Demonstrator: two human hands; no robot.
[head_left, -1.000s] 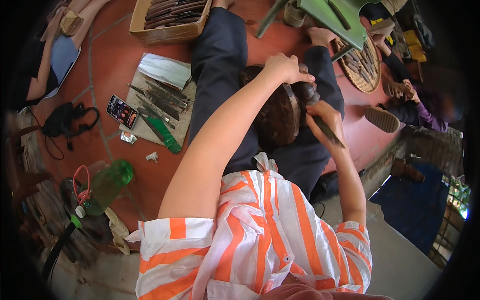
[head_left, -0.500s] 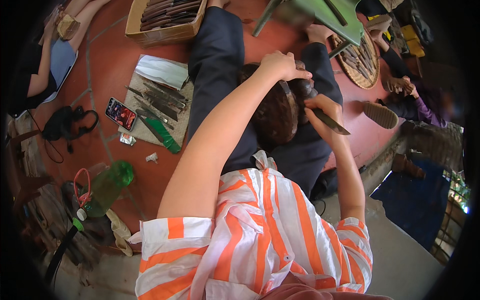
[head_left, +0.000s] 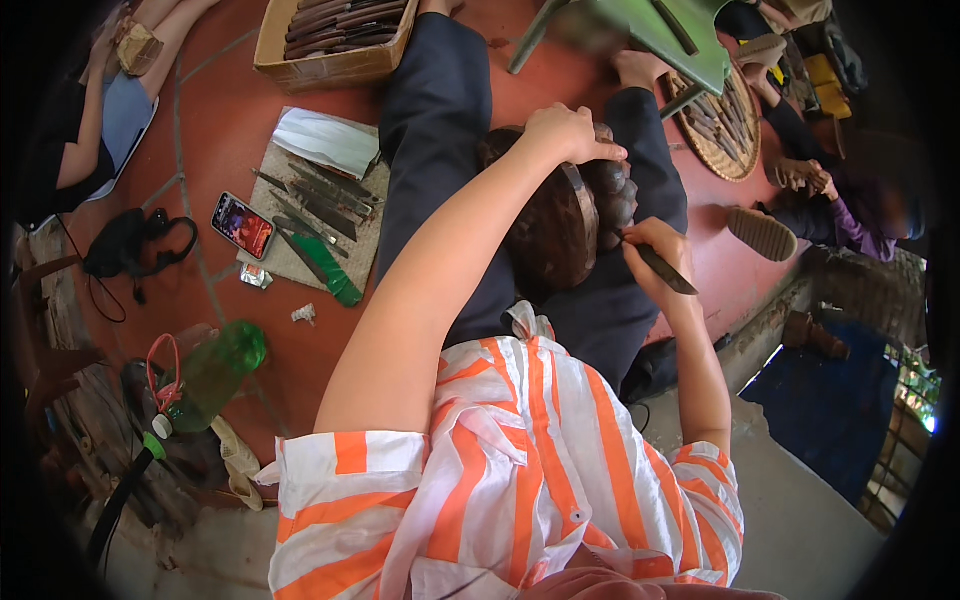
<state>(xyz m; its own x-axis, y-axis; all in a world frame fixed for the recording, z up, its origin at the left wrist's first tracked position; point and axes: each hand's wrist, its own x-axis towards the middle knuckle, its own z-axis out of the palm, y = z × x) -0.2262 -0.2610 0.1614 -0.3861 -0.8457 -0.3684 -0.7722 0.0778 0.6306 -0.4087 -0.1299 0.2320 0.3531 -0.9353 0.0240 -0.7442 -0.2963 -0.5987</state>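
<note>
A dark brown wooden carving [head_left: 550, 235] with rounded knobs along its right side lies between my legs. My left hand [head_left: 565, 135] is closed over its far edge, thumb pointing right along the knobs. In my right hand [head_left: 657, 255] is a flat-bladed carving tool [head_left: 665, 270], held at the carving's right side. Its short front end pokes out of the fingers beside the lowest knobs, while the wide flat end sticks out toward the lower right. Whether the front end touches the wood, I cannot tell.
Left of my leg, a mat [head_left: 362, 255] bears several flat blades [head_left: 320, 205] and a white sheet [head_left: 325, 140]. Near it lie a phone [head_left: 242, 226] and a green bottle [head_left: 215, 375]. Ahead are a box of tools [head_left: 330, 65], a green stool [head_left: 680, 50] and a round basket [head_left: 715, 125]. Other people sit around.
My right hand has moved slightly right and down, away from the knobs, uncovering more of them. The tool has turned a little in its fingers. My left hand stays in place.
</note>
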